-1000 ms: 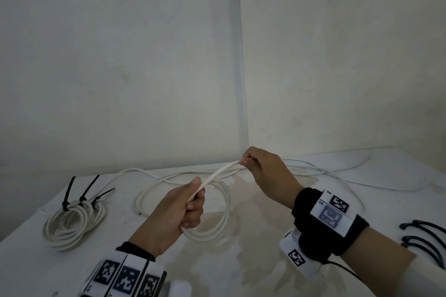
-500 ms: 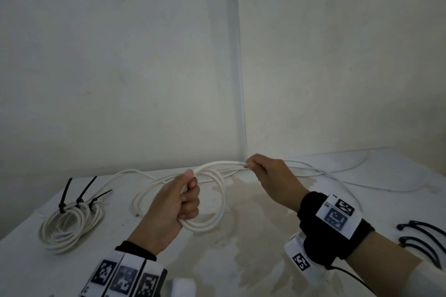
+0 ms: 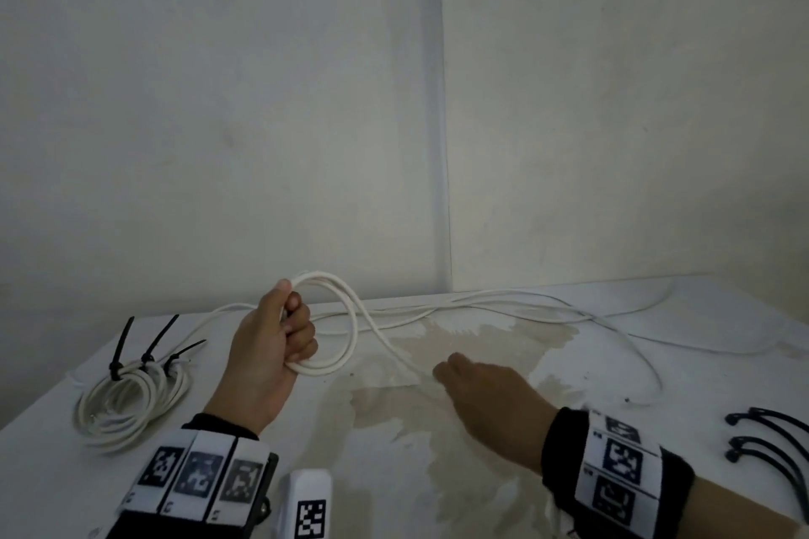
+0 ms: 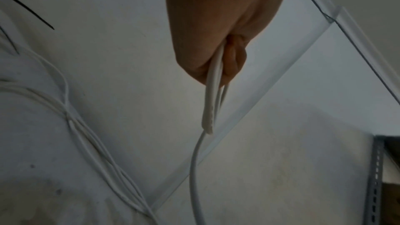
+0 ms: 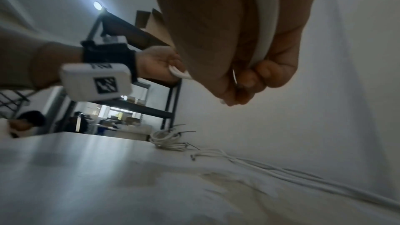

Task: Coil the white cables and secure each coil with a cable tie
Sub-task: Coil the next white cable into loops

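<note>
Biggest risk: whole white cable coil [image 3: 353, 333] springing apart, through any slackening of the left grip [image 3: 271, 346] clamped round its loops just above the counter [image 3: 437, 473]. Smaller: a kinked next loop, from the loose length (strands crossed along the back edge) snagging when drawn through the right grip [image 3: 486, 389], curled round it. Around: pale bare walls [image 3: 219, 101], stained white counter, tied coil [image 3: 131, 398] far left, spare black ties [image 3: 770, 446] right.

Smooth plastic white cable [image 3: 350, 319]; stained matt table [image 3: 437, 473].
</note>
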Demonstrator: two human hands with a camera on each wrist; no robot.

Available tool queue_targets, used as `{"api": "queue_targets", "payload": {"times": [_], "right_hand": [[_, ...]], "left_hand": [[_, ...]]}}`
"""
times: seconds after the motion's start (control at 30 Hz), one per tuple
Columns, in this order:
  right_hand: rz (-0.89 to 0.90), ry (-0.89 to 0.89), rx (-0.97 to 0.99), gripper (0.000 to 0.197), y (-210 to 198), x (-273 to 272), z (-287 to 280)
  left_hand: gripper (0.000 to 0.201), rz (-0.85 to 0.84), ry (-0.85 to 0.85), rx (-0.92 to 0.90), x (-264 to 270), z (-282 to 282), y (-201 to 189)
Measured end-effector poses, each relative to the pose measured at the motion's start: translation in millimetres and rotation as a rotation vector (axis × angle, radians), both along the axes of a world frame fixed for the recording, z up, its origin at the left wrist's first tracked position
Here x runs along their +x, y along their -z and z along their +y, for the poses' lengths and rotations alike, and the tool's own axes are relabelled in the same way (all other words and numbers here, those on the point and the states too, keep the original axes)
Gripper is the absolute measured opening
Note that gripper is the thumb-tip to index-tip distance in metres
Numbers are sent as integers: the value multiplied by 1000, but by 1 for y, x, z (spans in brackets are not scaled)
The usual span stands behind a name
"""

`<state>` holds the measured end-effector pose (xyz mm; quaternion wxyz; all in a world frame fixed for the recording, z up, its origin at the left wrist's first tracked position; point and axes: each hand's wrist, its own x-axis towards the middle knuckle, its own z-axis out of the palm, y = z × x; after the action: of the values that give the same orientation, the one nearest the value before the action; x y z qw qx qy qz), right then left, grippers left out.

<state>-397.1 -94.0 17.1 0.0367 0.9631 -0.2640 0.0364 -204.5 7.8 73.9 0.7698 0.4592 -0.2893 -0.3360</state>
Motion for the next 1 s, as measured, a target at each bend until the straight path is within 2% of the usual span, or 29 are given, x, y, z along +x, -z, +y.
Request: {"api": "queue_targets", "payload": {"times": [0.03,0.1,0.27,0.37,0.47,0.6,0.67,0.73,0.83,0.9,1.0], "right_hand": [[30,-23,-5,33,-2,3,8],[-27,-110,-66,27,-4,8,22],[-145,-241,-354,10,-9,20,48],[-172,-336,-434,20,-13,27,49],[-323,-439,-444,38,-19,29,45],[-408,-515,-444,30,-31,29,41],[-409,-502,-426,42,-33,30,35],[-445,-537,-392,51,-35,30,31],[-498,-645,-350,36,-39,26,25],[-477,-655,-369,27,-43,22,19],[-408,-602,-386,14,-44,16,-2]], "left_hand": [[36,-20,-7,9,0,-1,1],[36,-69,-29,33,-2,-4,4],[34,-219,-45,146,-17,-13,14],[36,-295,3,231,-29,-13,18],[37,-386,59,290,-37,-10,19],[37,-540,136,367,-43,-7,26],[34,-604,181,446,-50,-9,30],[35,-593,193,544,-56,-9,33],[26,-503,288,617,-62,-8,27],[32,-479,302,705,-62,-5,27],[41,-463,409,623,-54,1,33]]}}
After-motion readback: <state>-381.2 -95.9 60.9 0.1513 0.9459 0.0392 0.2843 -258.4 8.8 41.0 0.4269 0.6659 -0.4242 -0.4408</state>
